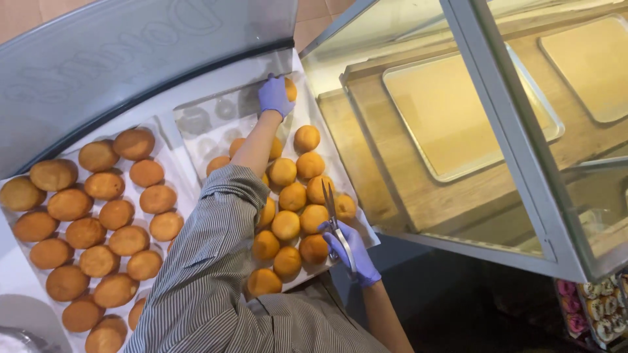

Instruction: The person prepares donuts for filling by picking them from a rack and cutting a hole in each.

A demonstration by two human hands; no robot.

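Bun (290, 88) under left hand (275, 96) fingers | tongs (335, 222) in right hand (352, 252)

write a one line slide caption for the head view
Gloved left hand places a round bun on the tray; right hand holds tongs.

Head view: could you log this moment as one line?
left hand: placing bun at tray far end | right hand: holds tongs over buns | case door: open
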